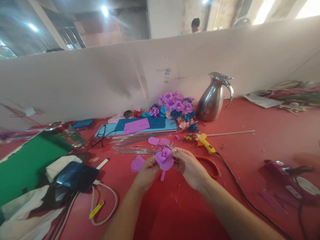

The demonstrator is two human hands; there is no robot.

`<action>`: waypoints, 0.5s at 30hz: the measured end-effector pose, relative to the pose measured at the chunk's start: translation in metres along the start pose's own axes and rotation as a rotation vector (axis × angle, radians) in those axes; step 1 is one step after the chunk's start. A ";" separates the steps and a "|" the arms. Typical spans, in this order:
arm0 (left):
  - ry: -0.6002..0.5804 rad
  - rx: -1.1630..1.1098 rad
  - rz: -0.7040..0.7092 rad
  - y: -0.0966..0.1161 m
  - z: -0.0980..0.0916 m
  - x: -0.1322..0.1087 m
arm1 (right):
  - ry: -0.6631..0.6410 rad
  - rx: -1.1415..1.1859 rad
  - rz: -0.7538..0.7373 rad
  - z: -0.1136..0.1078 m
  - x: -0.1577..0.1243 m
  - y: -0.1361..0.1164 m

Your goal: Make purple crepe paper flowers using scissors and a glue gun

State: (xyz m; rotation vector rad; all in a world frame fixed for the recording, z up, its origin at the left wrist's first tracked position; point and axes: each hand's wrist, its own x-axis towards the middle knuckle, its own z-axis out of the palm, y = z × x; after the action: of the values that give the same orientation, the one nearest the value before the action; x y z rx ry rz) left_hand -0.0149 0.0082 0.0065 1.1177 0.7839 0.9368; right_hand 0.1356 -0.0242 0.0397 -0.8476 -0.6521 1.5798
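Note:
A small purple foam rose [164,158] sits between both my hands over the red table [175,206]. My left hand [147,170] pinches the rose from the left and below. My right hand [188,164] closes around its right side, with a thin metal tip showing just above the fingers. Loose purple petals [137,163] lie beside my left hand, and more petal pieces [157,141] lie just beyond the rose. A yellow glue gun [205,142] with a black cord rests to the right of my hands.
A heap of purple and blue foam roses [176,108] and a steel jug [214,98] stand by the white partition. Blue and purple foam sheets [140,126], metal wires [132,141], a phone [77,176], green sheet [27,163] and a purple tool [290,176] lie around.

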 end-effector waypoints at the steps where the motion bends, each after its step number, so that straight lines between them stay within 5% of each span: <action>1: 0.019 0.000 0.013 0.000 0.000 0.000 | 0.023 -0.007 -0.006 0.000 0.000 0.000; 9: 0.052 -0.013 0.054 -0.002 -0.004 0.003 | 0.091 -0.240 -0.067 0.003 -0.004 -0.001; 15: 0.037 -0.028 0.060 -0.001 -0.002 0.003 | 0.074 -0.158 -0.047 0.004 -0.003 0.000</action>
State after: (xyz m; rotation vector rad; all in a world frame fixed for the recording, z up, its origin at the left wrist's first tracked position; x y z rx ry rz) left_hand -0.0156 0.0115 0.0051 1.1070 0.7685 1.0182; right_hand 0.1327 -0.0271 0.0425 -0.9964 -0.7455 1.4614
